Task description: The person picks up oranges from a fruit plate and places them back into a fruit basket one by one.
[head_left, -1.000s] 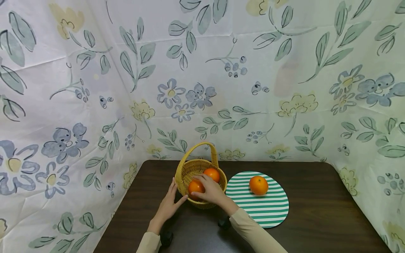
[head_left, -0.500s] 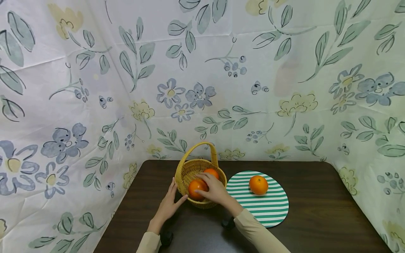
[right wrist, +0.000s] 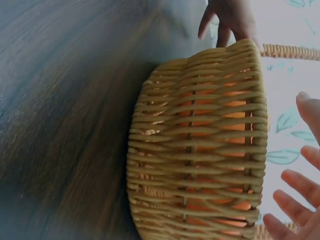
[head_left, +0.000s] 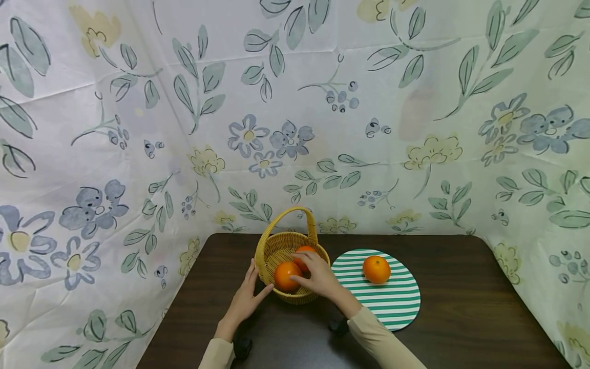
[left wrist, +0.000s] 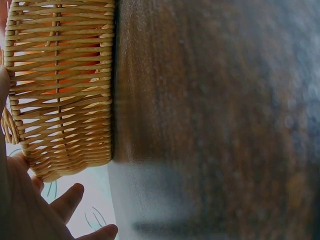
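Note:
A yellow wicker basket with a tall arched handle stands on the dark table, holding two oranges. The nearer orange lies against the front left of the basket; behind it, the other orange is partly covered by my right hand. That hand hovers over the basket's right side with its fingers loosely spread, and in the right wrist view they show above the rim, gripping nothing. My left hand rests at the basket's left side, thumb at the front rim and fingers extended along the wall.
To the right of the basket lies a round mat with green and white stripes, bearing a third orange. A floral cloth hangs behind the dark wooden table. Small black devices sit under both wrists.
My right hand has drawn back to the right, its fingers coming away from the nearer orange, which stays in the basket. The left hand keeps its place at the basket.

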`<state>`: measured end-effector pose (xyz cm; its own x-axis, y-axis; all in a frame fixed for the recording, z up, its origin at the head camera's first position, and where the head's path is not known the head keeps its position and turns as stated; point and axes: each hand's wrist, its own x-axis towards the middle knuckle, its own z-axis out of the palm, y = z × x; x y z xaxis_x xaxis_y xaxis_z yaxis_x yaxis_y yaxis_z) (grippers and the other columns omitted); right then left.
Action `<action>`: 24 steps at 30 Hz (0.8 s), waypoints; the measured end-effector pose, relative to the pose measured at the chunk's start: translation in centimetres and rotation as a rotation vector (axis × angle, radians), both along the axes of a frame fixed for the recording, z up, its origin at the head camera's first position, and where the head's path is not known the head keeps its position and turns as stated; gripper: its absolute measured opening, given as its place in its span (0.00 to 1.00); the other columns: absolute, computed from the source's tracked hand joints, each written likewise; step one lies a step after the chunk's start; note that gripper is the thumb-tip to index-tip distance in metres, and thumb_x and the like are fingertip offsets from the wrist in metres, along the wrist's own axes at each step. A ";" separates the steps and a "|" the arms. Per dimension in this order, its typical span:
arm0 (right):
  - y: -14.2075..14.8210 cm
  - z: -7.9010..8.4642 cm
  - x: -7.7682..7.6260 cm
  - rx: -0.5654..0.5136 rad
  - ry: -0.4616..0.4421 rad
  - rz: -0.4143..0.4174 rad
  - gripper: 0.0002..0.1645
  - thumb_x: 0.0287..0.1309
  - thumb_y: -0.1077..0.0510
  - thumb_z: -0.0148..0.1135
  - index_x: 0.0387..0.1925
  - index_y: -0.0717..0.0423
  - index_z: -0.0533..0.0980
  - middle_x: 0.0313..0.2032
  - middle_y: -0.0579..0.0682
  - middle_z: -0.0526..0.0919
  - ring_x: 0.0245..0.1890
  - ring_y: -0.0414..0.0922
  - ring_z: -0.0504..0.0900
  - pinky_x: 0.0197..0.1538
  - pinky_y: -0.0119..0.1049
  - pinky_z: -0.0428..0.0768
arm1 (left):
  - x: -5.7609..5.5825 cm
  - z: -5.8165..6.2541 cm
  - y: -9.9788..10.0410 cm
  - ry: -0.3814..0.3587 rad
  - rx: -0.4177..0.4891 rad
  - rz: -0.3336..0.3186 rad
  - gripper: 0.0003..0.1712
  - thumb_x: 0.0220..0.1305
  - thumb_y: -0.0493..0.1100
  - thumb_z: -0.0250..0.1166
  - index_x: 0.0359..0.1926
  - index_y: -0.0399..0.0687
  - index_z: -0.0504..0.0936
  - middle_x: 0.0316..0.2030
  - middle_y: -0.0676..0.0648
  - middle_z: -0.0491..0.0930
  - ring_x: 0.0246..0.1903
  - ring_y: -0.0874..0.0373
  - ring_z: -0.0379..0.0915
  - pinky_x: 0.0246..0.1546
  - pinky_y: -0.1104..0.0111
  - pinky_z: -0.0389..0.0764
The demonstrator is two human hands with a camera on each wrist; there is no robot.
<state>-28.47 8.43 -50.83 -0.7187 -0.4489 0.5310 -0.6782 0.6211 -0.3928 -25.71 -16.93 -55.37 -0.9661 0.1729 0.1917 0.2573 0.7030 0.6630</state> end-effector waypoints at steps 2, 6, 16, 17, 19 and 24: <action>0.2 0.1 0.1 -0.004 0.005 -0.003 0.33 0.52 0.39 0.63 0.58 0.45 0.71 0.54 0.46 0.74 0.54 0.44 0.73 0.55 0.43 0.74 | 0.0 0.0 0.0 0.001 -0.001 -0.003 0.47 0.60 0.67 0.54 0.73 0.58 0.44 0.73 0.55 0.32 0.67 0.42 0.52 0.55 0.40 0.63; 0.6 0.1 0.3 -0.019 -0.008 -0.017 0.34 0.51 0.41 0.65 0.57 0.50 0.73 0.55 0.49 0.75 0.54 0.47 0.73 0.54 0.46 0.75 | -0.1 0.0 0.0 -0.003 -0.003 -0.005 0.47 0.60 0.67 0.53 0.73 0.59 0.44 0.72 0.57 0.31 0.67 0.42 0.51 0.55 0.40 0.63; 1.9 -0.3 0.5 -0.056 -0.023 -0.067 0.34 0.48 0.44 0.69 0.56 0.52 0.73 0.54 0.53 0.74 0.54 0.52 0.73 0.53 0.57 0.71 | -0.1 -0.2 0.0 0.007 -0.003 -0.009 0.47 0.60 0.67 0.54 0.73 0.59 0.44 0.73 0.55 0.32 0.66 0.41 0.53 0.54 0.38 0.64; 2.0 -0.3 0.5 -0.066 -0.022 -0.065 0.34 0.48 0.45 0.69 0.56 0.52 0.73 0.55 0.53 0.74 0.55 0.53 0.72 0.53 0.57 0.71 | -0.1 -0.2 0.0 0.007 0.001 -0.006 0.48 0.60 0.67 0.54 0.73 0.60 0.44 0.73 0.55 0.33 0.66 0.41 0.53 0.53 0.38 0.64; 2.3 -0.4 0.5 -0.070 -0.016 -0.065 0.34 0.49 0.44 0.68 0.57 0.51 0.73 0.56 0.53 0.74 0.56 0.53 0.71 0.54 0.58 0.70 | 0.0 -0.1 0.0 0.014 -0.003 -0.006 0.47 0.60 0.67 0.54 0.73 0.60 0.44 0.73 0.55 0.33 0.66 0.40 0.54 0.53 0.38 0.64; 2.9 -0.5 0.3 -0.055 -0.008 -0.085 0.34 0.51 0.40 0.65 0.58 0.48 0.72 0.57 0.54 0.73 0.58 0.53 0.69 0.56 0.56 0.69 | 0.0 0.0 -0.1 0.004 -0.002 -0.008 0.47 0.60 0.67 0.54 0.73 0.61 0.43 0.73 0.56 0.32 0.66 0.41 0.54 0.53 0.38 0.64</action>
